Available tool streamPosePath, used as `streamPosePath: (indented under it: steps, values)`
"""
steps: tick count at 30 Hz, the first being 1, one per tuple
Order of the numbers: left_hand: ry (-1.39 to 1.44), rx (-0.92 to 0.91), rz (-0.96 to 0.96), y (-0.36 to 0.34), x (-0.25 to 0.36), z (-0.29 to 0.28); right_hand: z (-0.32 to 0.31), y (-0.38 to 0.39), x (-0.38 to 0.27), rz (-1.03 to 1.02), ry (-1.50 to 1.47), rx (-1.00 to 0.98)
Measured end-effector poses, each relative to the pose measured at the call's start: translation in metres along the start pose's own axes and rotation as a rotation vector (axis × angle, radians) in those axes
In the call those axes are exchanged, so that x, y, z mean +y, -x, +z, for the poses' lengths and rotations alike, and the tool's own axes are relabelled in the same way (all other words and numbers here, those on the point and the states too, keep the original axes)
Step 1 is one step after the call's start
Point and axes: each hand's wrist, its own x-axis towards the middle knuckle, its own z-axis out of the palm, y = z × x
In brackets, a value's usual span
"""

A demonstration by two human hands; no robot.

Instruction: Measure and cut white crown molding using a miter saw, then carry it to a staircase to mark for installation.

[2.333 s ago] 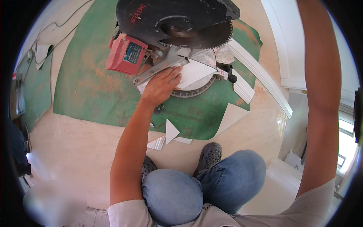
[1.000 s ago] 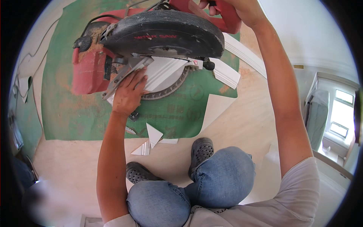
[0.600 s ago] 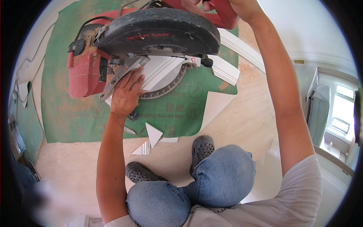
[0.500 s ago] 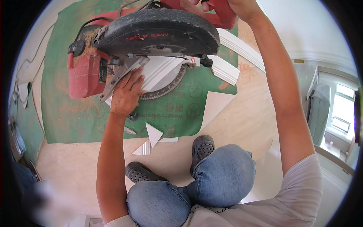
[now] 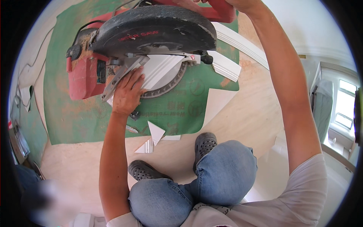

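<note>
Under saw guard | blade hidden | left hand fingers flat on moulding | right hand cut off, grip unclear

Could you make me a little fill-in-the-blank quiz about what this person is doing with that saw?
1. The left hand presses flat on a piece of ____ moulding on the saw's table.
2. The right hand grips the saw's ____ handle.
3. The mitre saw stands on a ____ mat.
4. The person's trousers are blue ____.

Missing words: white; red; green; jeans
</note>
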Motion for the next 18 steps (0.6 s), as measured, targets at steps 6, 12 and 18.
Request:
streamPosePath:
  steps: [6,12,18]
  values:
    - [-0.008,0.015,0.005,0.001,0.000,0.000,-0.001,0.003,0.008,-0.034,0.009,0.015]
    - [-0.004,0.032,0.002,0.000,0.000,0.002,-0.001,0.010,0.015,-0.031,0.009,0.057]
    - [-0.012,0.028,-0.005,0.001,-0.001,0.000,-0.001,0.012,0.021,-0.042,0.043,0.071]
